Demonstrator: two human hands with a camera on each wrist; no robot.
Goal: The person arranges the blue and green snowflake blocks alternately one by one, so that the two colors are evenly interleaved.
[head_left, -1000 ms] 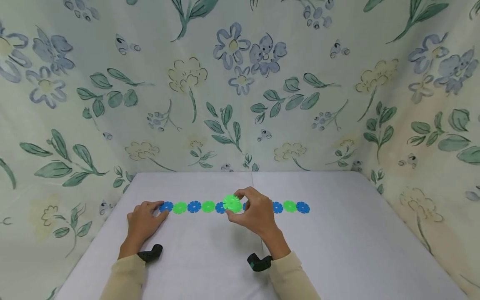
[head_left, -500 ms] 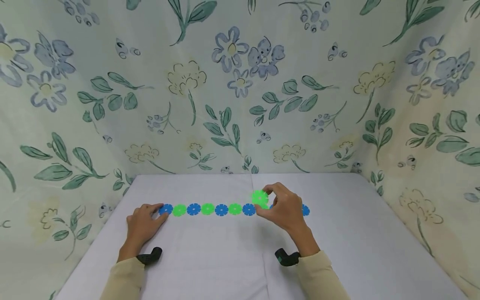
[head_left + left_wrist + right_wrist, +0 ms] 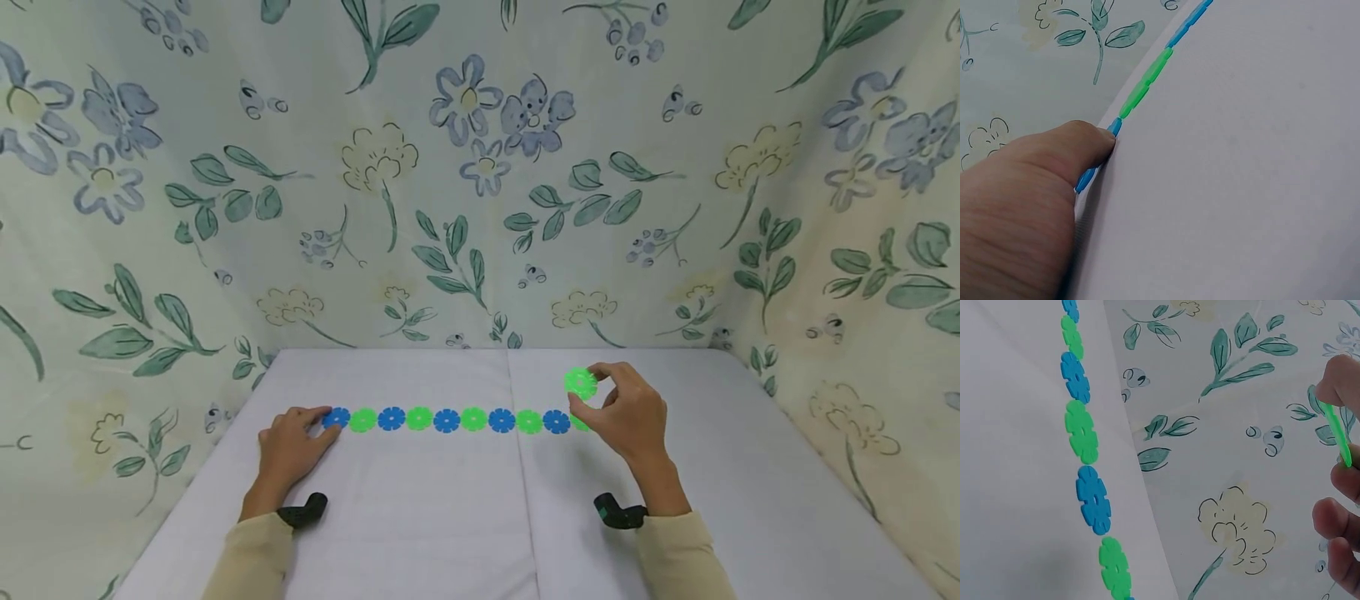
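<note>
Blue and green flower-shaped plastic discs with notched edges lie flat in an alternating row. My left hand [image 3: 292, 447] rests at the row's left end, its thumb and index finger on either side of the first blue disc [image 3: 340, 418]. In the left wrist view the thumb [image 3: 1094, 147] touches that disc's edge. Raised above the row's right end, my right hand [image 3: 628, 412] pinches a green disc [image 3: 581, 384] between thumb and finger. The right wrist view shows this green disc [image 3: 1338, 431] edge-on. Below it, a green disc [image 3: 580, 422] in the row is partly hidden by the right hand.
A white cloth [image 3: 420, 508] covers the table. Floral curtains [image 3: 480, 250] hang behind it and along both sides. Each wrist wears a black camera mount, the left one [image 3: 306, 510] and the right one [image 3: 618, 512].
My right hand has carried the green disc rightward along the row and a little higher, uncovering the middle discs. The left hand has stayed on the first blue disc.
</note>
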